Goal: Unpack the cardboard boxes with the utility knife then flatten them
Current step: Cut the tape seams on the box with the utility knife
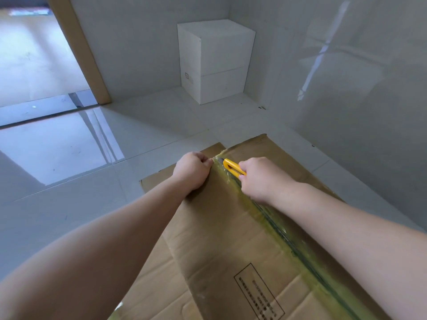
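A brown cardboard box point(221, 227) lies in front of me on the tiled floor, its top seam covered by a strip of yellowish tape point(272, 218) that runs from the far edge toward me. My right hand point(261, 179) grips a yellow utility knife point(233, 168), whose tip sits on the tape near the box's far end. My left hand point(193, 169) is curled into a fist on the flap just left of the seam, fingertips at the tape's edge. A printed label point(258, 294) shows on the near part of the box.
A white box point(215, 61) stands in the far corner against grey walls. A doorway with a wooden frame point(80, 51) opens at the upper left. More cardboard point(147, 294) lies flat under the box at the lower left. Glossy floor tiles point(69, 146) surround it.
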### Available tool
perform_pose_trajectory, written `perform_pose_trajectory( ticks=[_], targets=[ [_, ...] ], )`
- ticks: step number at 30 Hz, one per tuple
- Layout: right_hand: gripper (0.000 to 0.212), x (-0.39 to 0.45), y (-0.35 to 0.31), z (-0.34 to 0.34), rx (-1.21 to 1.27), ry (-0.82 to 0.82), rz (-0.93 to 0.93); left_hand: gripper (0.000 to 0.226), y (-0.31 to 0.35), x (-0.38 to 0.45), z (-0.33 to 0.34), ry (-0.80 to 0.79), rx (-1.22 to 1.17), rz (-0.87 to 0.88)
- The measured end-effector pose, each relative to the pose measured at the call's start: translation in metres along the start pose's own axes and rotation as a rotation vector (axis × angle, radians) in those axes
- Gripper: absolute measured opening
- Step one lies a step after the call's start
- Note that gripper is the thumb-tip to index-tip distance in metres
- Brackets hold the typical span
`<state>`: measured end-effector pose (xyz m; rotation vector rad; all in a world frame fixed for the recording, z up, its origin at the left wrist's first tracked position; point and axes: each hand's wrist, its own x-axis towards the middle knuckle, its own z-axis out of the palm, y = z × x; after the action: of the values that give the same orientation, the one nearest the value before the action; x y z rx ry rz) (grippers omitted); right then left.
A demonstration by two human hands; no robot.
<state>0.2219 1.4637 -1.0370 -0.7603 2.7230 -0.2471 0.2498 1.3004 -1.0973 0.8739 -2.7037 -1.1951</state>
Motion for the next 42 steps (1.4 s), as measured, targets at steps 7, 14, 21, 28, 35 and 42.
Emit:
perform_pose_trajectory(
  ticks=[7,14,21,28,35,42],
  targets=[
    [0.021,0.006,0.001,0.014,0.038,0.046,-0.068,0.018,-0.002,0.000,0.002,0.016,0.006,0.006],
    [0.018,0.015,-0.003,0.012,0.030,0.009,-0.062,0.016,-0.001,-0.001,0.002,0.025,0.019,0.025],
    [0.021,0.005,0.003,0.005,-0.029,-0.038,-0.009,0.017,0.001,-0.002,-0.001,0.003,0.027,0.021],
    [0.013,-0.010,0.007,0.006,-0.039,-0.048,-0.013,0.017,0.001,-0.001,-0.001,0.001,0.035,0.012],
    [0.009,-0.018,0.012,0.005,-0.044,-0.057,-0.013,0.018,0.001,-0.003,-0.001,0.010,0.023,0.025],
    [0.010,-0.022,0.013,0.002,-0.075,-0.071,0.001,0.017,0.002,-0.004,-0.001,0.015,0.019,0.021]
  ],
)
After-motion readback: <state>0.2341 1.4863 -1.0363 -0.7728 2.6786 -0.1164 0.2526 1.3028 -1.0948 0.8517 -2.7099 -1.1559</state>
